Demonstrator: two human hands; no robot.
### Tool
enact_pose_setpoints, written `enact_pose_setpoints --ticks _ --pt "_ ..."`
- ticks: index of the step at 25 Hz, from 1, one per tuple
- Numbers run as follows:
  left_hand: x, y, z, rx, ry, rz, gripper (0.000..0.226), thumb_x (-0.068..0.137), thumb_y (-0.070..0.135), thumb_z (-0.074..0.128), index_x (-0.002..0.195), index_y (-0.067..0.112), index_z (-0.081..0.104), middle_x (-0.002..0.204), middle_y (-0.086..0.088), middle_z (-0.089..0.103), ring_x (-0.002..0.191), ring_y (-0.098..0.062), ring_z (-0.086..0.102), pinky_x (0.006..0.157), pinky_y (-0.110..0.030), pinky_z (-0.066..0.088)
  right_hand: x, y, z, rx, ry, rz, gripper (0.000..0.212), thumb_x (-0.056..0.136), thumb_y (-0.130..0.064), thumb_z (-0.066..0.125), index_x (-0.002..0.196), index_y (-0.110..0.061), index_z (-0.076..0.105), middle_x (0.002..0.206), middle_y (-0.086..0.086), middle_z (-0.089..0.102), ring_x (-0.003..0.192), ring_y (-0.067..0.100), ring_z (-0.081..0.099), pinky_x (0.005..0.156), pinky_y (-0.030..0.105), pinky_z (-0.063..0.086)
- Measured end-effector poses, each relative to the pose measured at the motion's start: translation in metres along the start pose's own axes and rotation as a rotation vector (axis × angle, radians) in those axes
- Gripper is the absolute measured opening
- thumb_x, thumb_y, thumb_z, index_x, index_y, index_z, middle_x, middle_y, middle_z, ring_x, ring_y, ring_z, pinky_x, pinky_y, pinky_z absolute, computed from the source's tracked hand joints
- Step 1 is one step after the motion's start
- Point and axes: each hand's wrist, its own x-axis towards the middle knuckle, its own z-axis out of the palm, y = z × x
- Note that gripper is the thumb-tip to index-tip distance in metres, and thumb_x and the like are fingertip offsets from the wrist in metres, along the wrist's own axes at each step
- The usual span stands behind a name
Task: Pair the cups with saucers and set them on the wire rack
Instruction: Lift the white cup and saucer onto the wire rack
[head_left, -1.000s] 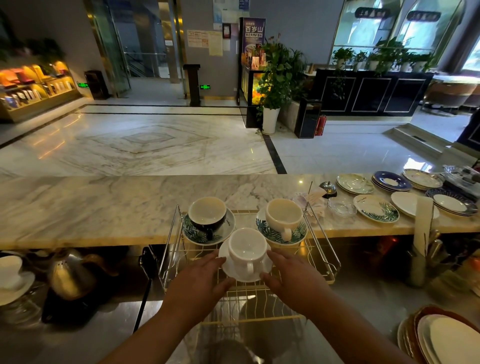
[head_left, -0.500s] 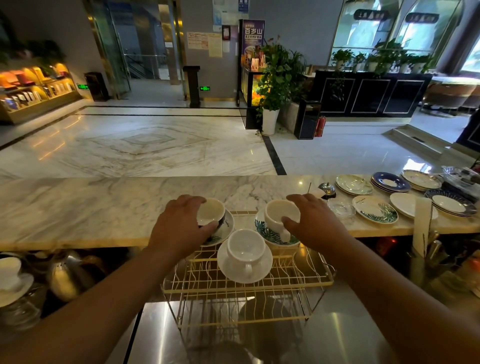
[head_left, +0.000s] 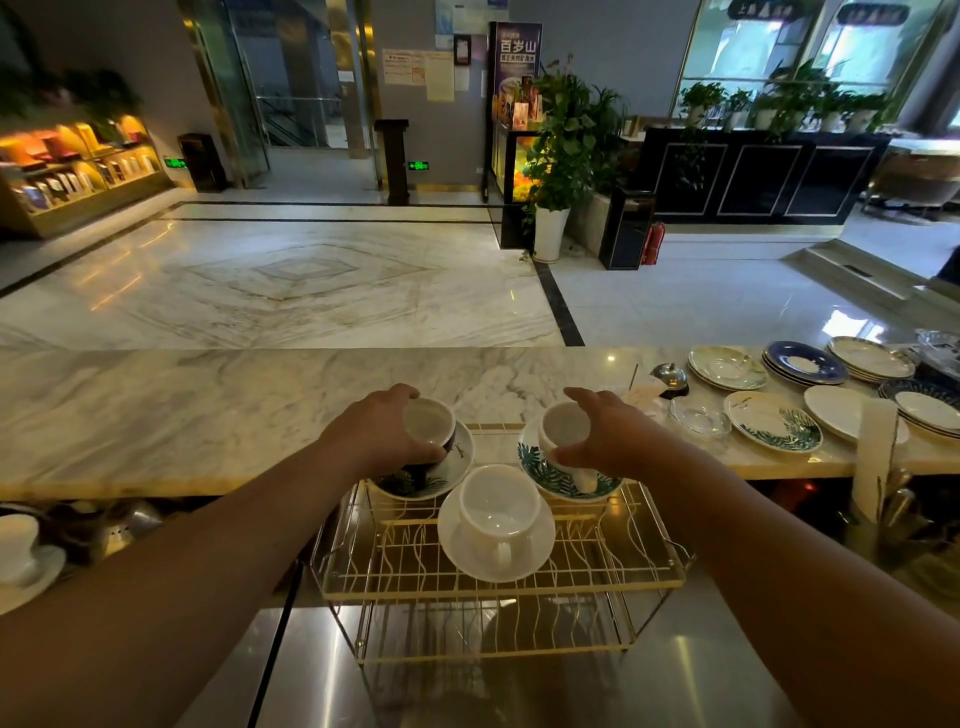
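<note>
A gold wire rack (head_left: 597, 577) stands in front of me with three cup-and-saucer pairs on its top tier. My left hand (head_left: 374, 431) grips a dark cup with a white inside (head_left: 428, 426), tilted on a leaf-patterned saucer (head_left: 457, 462) at the back left. My right hand (head_left: 608, 434) holds a white cup (head_left: 563, 426), tilted on a green leaf saucer (head_left: 540, 467) at the back right. A white cup (head_left: 498, 509) sits upright on a white saucer (head_left: 457, 545) at the front middle, untouched.
A marble counter (head_left: 182, 410) runs behind the rack. Stacks of plates and saucers (head_left: 774, 421) and a glass dish (head_left: 698, 418) lie on it to the right. A white cup on a saucer (head_left: 21, 551) and metal pots sit low at the left.
Both hands left the front white cup and saucer and reached back to the two rear cups. They now grip those cups, which are tilted on their saucers.
</note>
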Motion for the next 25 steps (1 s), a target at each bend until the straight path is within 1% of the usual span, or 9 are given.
enact_pose_setpoints --ticks 6,9,11,13,15,16,19,21,25 --pt "0.002 -0.002 0.004 -0.012 0.028 0.025 0.102 0.061 0.068 0.082 0.147 0.035 0.038 0.14 -0.004 0.055 0.105 -0.02 0.053 0.078 -0.036 0.045 0.002 -0.002 0.002 -0.043 0.017 -0.001 0.107 0.066 -0.063 0.081 0.153 -0.032 0.027 0.148 0.013 0.046 0.128 0.037 0.048 0.1 0.055 0.05" --pt "-0.006 0.004 0.003 0.02 0.058 0.026 0.1 0.068 0.064 0.082 0.151 0.032 0.036 0.151 -0.004 0.049 0.126 -0.026 0.053 0.091 -0.04 0.049 -0.007 -0.012 -0.004 -0.037 0.021 0.017 0.107 0.071 -0.061 0.079 0.155 -0.03 0.021 0.153 0.014 0.041 0.132 0.039 0.044 0.103 0.058 0.048" --pt "-0.023 0.011 0.006 0.008 0.18 0.11 0.091 0.075 0.065 0.077 0.15 0.033 0.038 0.159 0.0 0.043 0.138 -0.024 0.045 0.104 -0.044 0.044 -0.028 -0.023 -0.005 -0.024 0.174 -0.067 0.1 0.077 -0.063 0.072 0.155 -0.029 0.02 0.155 0.01 0.04 0.135 0.036 0.042 0.104 0.057 0.047" --pt "-0.05 0.018 0.017 -0.049 0.275 0.249 0.072 0.079 0.073 0.062 0.14 0.038 0.047 0.147 0.005 0.056 0.124 -0.015 0.054 0.1 -0.039 0.047 -0.061 -0.036 0.007 0.025 0.3 -0.196 0.085 0.08 -0.071 0.058 0.15 -0.034 0.027 0.152 0.002 0.044 0.132 0.025 0.045 0.099 0.048 0.049" --pt "-0.078 0.022 0.034 -0.097 0.236 0.319 0.06 0.081 0.077 0.052 0.13 0.041 0.053 0.129 0.011 0.066 0.104 -0.002 0.058 0.089 -0.03 0.052 -0.094 -0.045 0.026 0.094 0.231 -0.247 0.078 0.08 -0.077 0.05 0.146 -0.04 0.032 0.15 -0.004 0.047 0.126 0.016 0.048 0.096 0.04 0.048" --pt "-0.09 0.022 0.045 -0.126 0.2 0.313 0.058 0.083 0.075 0.053 0.13 0.042 0.054 0.129 0.013 0.066 0.103 0.001 0.058 0.086 -0.026 0.051 -0.106 -0.047 0.037 0.13 0.176 -0.238 0.078 0.08 -0.076 0.052 0.146 -0.041 0.031 0.152 -0.006 0.045 0.125 0.014 0.049 0.097 0.039 0.047" --pt "-0.11 0.022 0.072 -0.215 0.13 0.248 0.05 0.092 0.063 0.059 0.137 0.042 0.054 0.144 0.01 0.06 0.12 -0.008 0.059 0.096 -0.037 0.055 -0.118 -0.047 0.059 0.27 0.104 -0.18 0.075 0.084 -0.06 0.066 0.148 -0.043 0.029 0.154 -0.006 0.042 0.124 0.016 0.052 0.099 0.046 0.052" --pt "-0.113 0.023 0.079 -0.279 0.12 0.211 0.048 0.096 0.057 0.06 0.141 0.04 0.055 0.146 0.007 0.059 0.124 -0.012 0.059 0.1 -0.043 0.054 -0.119 -0.051 0.065 0.373 0.109 -0.157 0.07 0.087 -0.05 0.07 0.146 -0.044 0.032 0.148 -0.004 0.05 0.119 0.012 0.054 0.095 0.042 0.056" --pt "-0.114 0.025 0.079 -0.345 0.109 0.19 0.048 0.097 0.053 0.06 0.142 0.038 0.054 0.143 0.002 0.061 0.122 -0.016 0.061 0.097 -0.045 0.057 -0.119 -0.053 0.07 0.404 0.119 -0.144 0.069 0.088 -0.047 0.07 0.147 -0.039 0.035 0.143 -0.003 0.056 0.114 0.008 0.055 0.09 0.032 0.054"
